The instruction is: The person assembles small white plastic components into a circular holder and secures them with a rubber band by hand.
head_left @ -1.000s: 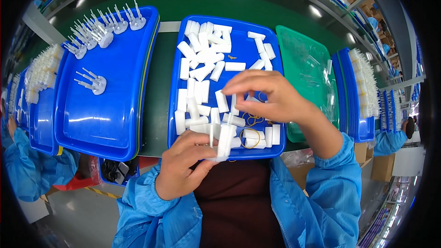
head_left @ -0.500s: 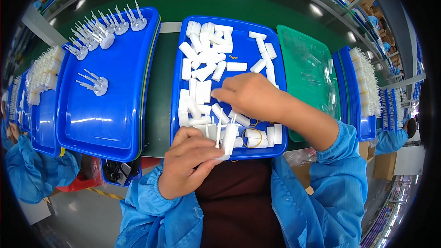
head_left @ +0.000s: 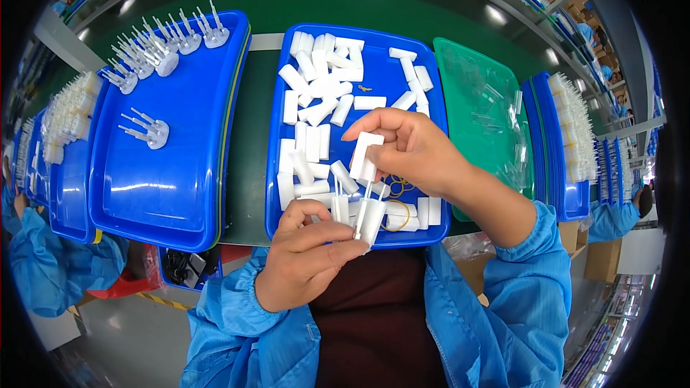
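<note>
My left hand (head_left: 305, 255) is closed around the base of a white pronged piece (head_left: 360, 217), its thin rods pointing up and away from me. One white sleeve (head_left: 373, 223) sits on the piece beside the bare rods. Between the thumb and fingers of my right hand (head_left: 415, 149) is a white block (head_left: 364, 155), tilted just above a rod tip; whether the two touch, I cannot tell. Both hands are over the near part of a blue tray (head_left: 359, 27) strewn with similar white blocks (head_left: 323, 90). The pronged piece's base is mostly covered by my left fingers.
At left, a stacked blue tray (head_left: 158, 205) carries several upright pronged pieces (head_left: 154, 54) and a lone one (head_left: 147, 129). A green tray (head_left: 456, 72) with clear slim parts stands at right. Yellow rubber bands (head_left: 401, 187) lie near my right hand. Other trays and workers flank both sides.
My right hand has picked up a white block from the tray and brought it toward me, over the pronged piece. My left hand has shifted slightly to the right.
</note>
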`<state>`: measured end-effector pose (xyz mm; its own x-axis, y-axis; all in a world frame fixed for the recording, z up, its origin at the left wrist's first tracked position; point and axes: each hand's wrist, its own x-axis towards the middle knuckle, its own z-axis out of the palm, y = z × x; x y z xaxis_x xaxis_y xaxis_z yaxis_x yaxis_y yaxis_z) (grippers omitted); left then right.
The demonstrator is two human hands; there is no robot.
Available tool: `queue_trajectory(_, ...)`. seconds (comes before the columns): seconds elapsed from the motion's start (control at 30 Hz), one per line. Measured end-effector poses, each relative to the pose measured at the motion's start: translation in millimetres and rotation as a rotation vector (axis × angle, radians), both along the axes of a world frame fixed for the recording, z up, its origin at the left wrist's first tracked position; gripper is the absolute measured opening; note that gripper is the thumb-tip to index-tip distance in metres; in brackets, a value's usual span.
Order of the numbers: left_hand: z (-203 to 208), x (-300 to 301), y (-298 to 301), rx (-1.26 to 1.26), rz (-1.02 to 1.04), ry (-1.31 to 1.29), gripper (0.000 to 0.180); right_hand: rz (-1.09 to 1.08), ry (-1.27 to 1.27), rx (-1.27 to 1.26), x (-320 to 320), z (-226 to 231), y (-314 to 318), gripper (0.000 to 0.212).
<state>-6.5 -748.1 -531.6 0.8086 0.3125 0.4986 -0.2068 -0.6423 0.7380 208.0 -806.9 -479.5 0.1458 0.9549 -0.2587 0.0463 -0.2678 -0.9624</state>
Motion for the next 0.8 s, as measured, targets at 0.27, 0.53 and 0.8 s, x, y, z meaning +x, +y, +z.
queue_trajectory(0.27, -2, 2, -1, 0.010, 0.035, 0.014, 0.032, 0.034, 0.148, 0.075, -2, -2, -9, 0.026)
queue_trajectory(0.53, 2, 4, 0, 0.002, 0.036, 0.024, 0.029, 0.007, 0.000, 0.024, -2, 2, -16, 0.029)
queue_trajectory(0.8, 0, 3, -1, -0.002, 0.030, 0.045, 0.031, 0.220, -0.418, 0.211, 3, 12, -25, 0.028)
